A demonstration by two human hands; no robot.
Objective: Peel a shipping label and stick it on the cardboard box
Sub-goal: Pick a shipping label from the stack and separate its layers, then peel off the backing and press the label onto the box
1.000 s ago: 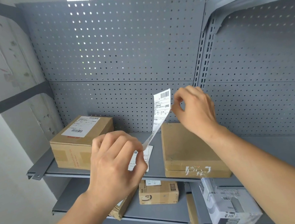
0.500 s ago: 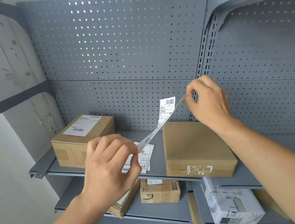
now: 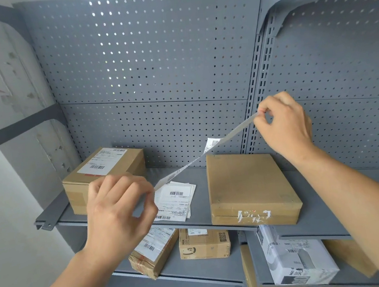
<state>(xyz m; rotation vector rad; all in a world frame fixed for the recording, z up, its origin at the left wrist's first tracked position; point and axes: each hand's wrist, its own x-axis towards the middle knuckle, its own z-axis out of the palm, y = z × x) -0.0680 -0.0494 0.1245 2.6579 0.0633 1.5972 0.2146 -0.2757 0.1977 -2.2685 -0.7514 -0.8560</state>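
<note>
I see my left hand (image 3: 118,214) low and toward the left, fingers curled in with thumb and forefinger pinched on the lower end of a white printed shipping label (image 3: 211,144) and its thin greyish backing strip (image 3: 237,131). My right hand (image 3: 284,127) is higher and to the right, its thumb and forefinger nipped tight on the upper end of that strip, the other fingers loosely folded. The strip runs taut on a slant between the two hands, and part of the label stands up off it about midway, closer to the right hand, its barcode end curling free; I cannot tell exactly where the label and backing separate. Below the right hand, and just to the right of the left hand, the flat, unlabelled brown cardboard box (image 3: 248,186) lies on the grey metal shelf (image 3: 199,170), with a torn white residue patch on its front edge. Directly beyond the left hand's fingertips a loose stack of white label sheets (image 3: 178,199) rests on the same shelf, beside the flat box but not touching it. Behind the left hand sits a taller brown cardboard box with a white label on top (image 3: 105,168). Under the left hand, on the lower shelf, I see a tilted labelled carton (image 3: 154,255) and a small brown carton with a QR code (image 3: 204,244); under the right forearm lies a white printed package (image 3: 298,258).
</note>
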